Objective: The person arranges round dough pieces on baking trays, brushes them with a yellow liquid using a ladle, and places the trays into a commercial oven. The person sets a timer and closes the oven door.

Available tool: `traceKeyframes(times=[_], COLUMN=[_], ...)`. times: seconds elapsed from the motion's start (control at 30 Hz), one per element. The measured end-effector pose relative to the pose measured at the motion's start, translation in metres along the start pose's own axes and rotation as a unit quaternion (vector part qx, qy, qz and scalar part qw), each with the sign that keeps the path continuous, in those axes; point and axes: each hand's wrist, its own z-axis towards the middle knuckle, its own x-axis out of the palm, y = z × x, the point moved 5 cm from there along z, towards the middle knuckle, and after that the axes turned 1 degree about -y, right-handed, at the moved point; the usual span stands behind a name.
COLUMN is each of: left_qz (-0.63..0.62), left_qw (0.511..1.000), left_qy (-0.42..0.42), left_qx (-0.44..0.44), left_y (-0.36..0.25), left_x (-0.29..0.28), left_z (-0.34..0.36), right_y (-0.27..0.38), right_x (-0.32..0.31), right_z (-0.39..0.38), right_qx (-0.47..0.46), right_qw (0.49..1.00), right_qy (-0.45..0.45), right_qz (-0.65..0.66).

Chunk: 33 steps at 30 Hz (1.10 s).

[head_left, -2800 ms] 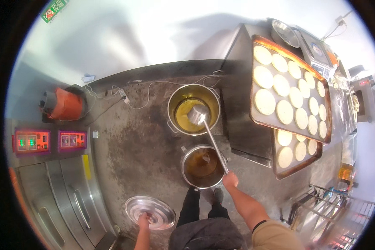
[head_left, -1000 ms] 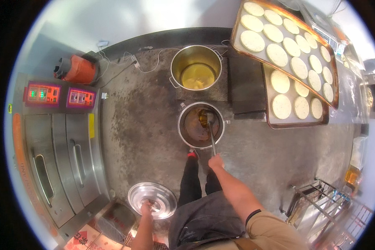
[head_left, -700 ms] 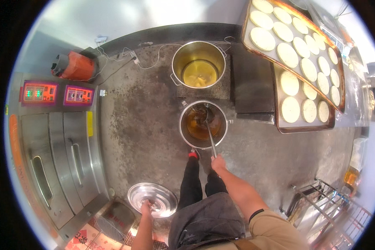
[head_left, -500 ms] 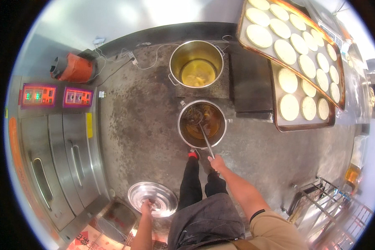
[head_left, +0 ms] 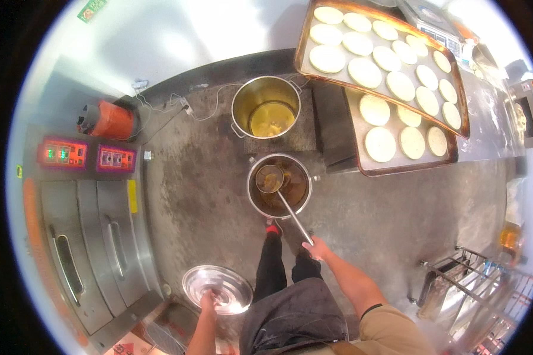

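My right hand (head_left: pixel 318 249) grips the end of a long metal handle. At the handle's far end, the round head of a ladle (head_left: pixel 270 179) holds pieces in brownish liquid. It is over the mouth of a steel pot (head_left: pixel 307 204) with dark brown liquid inside, which stands on the floor by my feet. Low on the left, my left hand (head_left: pixel 208 300) is closed on the middle of a round, shiny metal lid (head_left: pixel 234 277), held apart from the pot. Just beyond, a larger steel pot (head_left: pixel 238 97) contains yellow liquid with some pale lumps.
Two baking trays (head_left: pixel 361 155) of round, pale, flat dough overlap at the far right. A steel oven (head_left: pixel 62 204) with lit panels lines the left side. An orange machine (head_left: pixel 109 120) and white cables (head_left: pixel 210 115) are behind. A metal rack (head_left: pixel 450 284) stands near right.
The ladle's head has risen from the dark liquid and now shows pieces in it. My view has shifted, so the far pots and trays appear elsewhere in the picture. The lid stays in my left hand.
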Motion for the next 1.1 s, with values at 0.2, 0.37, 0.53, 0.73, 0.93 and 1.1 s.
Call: traceKeyframes(times=[0.2, 0.37, 0.53, 0.73, 0.93, 1.1], left_qz=[0.025, 0.030, -0.002, 0.019, 0.021, 0.187], left_qw=[0.999, 0.998, 0.999, 0.998, 0.998, 0.977], left_qy=[-0.025, -0.041, -0.025, -0.042, -0.018, 0.023], left_qx=[0.024, 0.033, 0.043, 0.044, 0.063, 0.098], left_y=[-0.004, 0.003, 0.014, 0.029, 0.045, 0.052], left_x=[-0.001, -0.010, -0.028, -0.059, -0.069, -0.066], left_z=[-0.033, -0.052, -0.064, -0.070, -0.068, -0.050], right_y=[-0.008, -0.003, 0.000, 0.008, 0.029, 0.038], right_x=[-0.025, -0.044, -0.067, -0.087, -0.104, -0.109], right_z=[-0.042, -0.094, -0.149, -0.220, -0.289, -0.342], right_qx=[-0.037, -0.072, -0.091, -0.096, -0.094, -0.070], right_qw=[0.998, 0.995, 0.995, 0.992, 0.995, 0.997], right_qy=[0.025, 0.039, 0.021, 0.021, 0.010, 0.011], right_qz=[0.037, 0.057, 0.042, 0.082, 0.035, 0.040])
